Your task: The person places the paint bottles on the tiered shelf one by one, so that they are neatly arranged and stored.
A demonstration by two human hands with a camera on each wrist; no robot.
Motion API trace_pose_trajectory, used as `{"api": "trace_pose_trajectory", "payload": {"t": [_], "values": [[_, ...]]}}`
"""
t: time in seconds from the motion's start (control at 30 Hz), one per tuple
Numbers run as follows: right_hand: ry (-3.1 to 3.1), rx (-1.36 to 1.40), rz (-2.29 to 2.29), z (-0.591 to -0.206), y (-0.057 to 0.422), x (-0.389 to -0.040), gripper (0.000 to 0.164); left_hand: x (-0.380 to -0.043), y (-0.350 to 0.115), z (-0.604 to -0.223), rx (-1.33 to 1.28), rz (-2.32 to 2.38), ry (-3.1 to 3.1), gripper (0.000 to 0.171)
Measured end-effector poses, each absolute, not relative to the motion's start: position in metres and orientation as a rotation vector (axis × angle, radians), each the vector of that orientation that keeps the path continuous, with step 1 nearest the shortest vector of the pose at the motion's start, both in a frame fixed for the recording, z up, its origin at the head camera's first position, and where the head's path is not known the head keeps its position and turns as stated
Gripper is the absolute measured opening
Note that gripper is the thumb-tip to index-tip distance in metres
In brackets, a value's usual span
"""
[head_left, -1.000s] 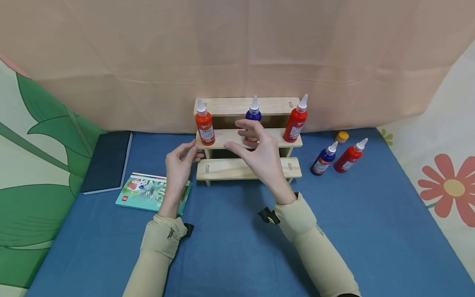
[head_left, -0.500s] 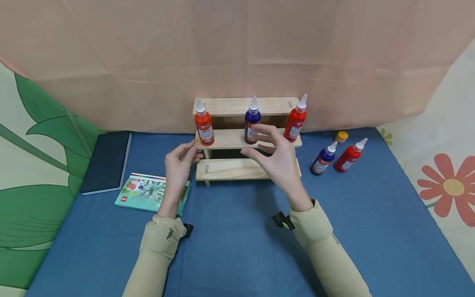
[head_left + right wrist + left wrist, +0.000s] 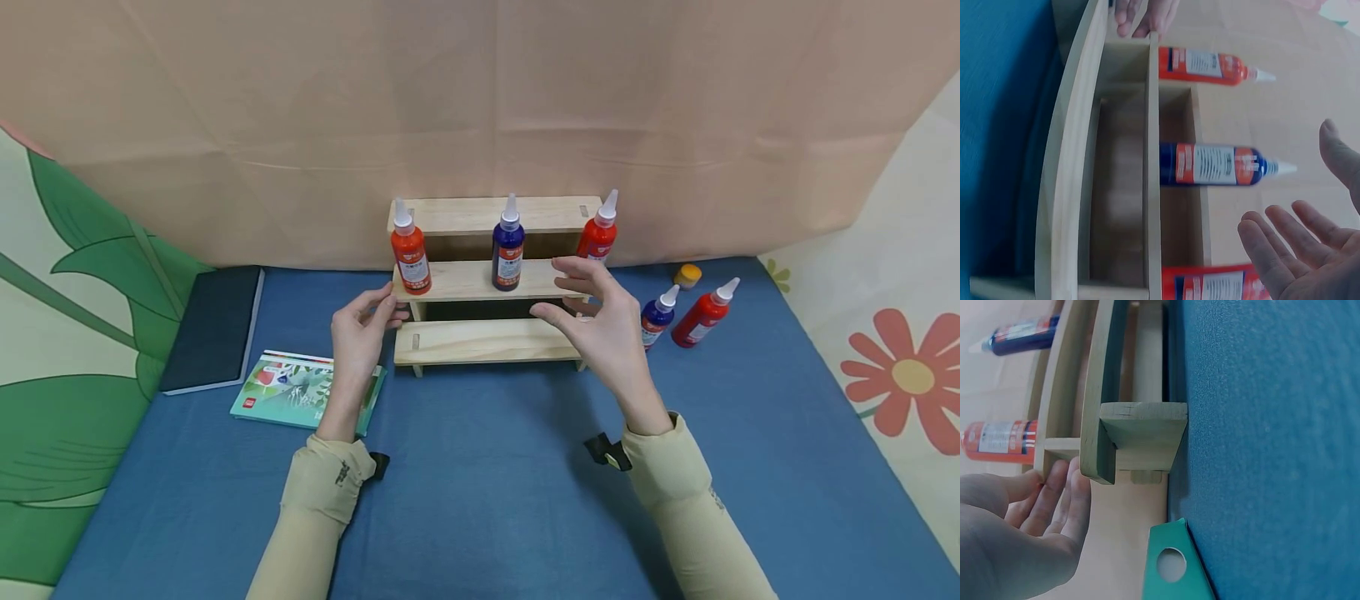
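A three-tier wooden shelf (image 3: 487,342) stands against the backdrop. Along its middle tier stand an orange bottle (image 3: 410,260) at left, a blue bottle (image 3: 507,254) in the centre and a red bottle (image 3: 597,242) at right, all with white pointed nozzles. My left hand (image 3: 362,329) pinches the left end of that tier, thumb and fingers at its corner in the left wrist view. My right hand (image 3: 611,333) holds nothing. Its thumb and fingers are spread apart before the shelf's right end, covering the red bottle's lower part in the head view.
Right of the shelf stand another blue bottle (image 3: 657,315) and red bottle (image 3: 705,315), with a yellow-lidded item (image 3: 687,276) behind them. A green illustrated book (image 3: 288,392) lies by my left forearm, a dark notebook (image 3: 213,329) beyond it. Blue cloth (image 3: 480,483) covers the table.
My right hand has moved right, from in front of the centre blue bottle to the shelf's right end, leaving that bottle fully visible. The left hand stays at the shelf's left end.
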State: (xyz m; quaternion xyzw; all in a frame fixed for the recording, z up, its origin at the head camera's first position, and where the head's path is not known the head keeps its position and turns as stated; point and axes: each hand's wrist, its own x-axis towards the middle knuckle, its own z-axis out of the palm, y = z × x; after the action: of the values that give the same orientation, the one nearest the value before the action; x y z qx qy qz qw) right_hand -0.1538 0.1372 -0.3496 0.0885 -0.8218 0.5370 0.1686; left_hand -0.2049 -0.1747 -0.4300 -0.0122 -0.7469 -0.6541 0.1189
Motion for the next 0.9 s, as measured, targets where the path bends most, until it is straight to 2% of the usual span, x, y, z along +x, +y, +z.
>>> {"api": "trace_pose_trajectory", "payload": {"t": [0.9], "values": [[-2.335, -0.030, 1.266, -0.345, 0.220, -0.138, 0.060, -0.204, -0.174, -0.428, -0.056, -1.910, -2.180, 0.032]]}}
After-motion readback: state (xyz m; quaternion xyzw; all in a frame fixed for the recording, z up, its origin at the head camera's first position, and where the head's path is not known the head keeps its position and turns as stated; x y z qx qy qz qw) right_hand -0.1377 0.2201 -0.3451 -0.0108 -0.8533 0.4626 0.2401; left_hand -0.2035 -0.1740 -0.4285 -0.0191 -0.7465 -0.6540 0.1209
